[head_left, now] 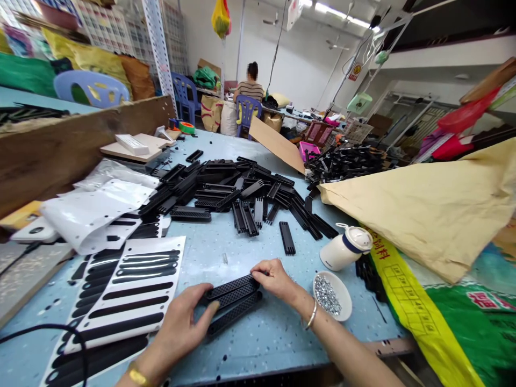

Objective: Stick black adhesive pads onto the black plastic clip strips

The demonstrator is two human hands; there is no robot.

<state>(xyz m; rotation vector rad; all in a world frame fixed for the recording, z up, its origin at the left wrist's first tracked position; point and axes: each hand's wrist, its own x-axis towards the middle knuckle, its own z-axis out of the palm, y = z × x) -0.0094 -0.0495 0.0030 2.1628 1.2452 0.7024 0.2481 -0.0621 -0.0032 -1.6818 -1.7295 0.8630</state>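
Several black plastic strips with a textured diamond pattern lie side by side near the table's front edge. My left hand is closed on their left end, its thumb pressing on top and its fingers behind. At the right end of the strips, my right hand is pinched, fingertips touching the tip of the upper strips. Whatever is between those fingertips is too small to make out. A white bowl of small shiny metal pieces stands right of my right hand.
Beyond my hands spreads a pile of black strips, with one loose strip nearer. Right are a white bottle and a brown paper sheet. Left lie white sheets with black stickers. A person sits far back.
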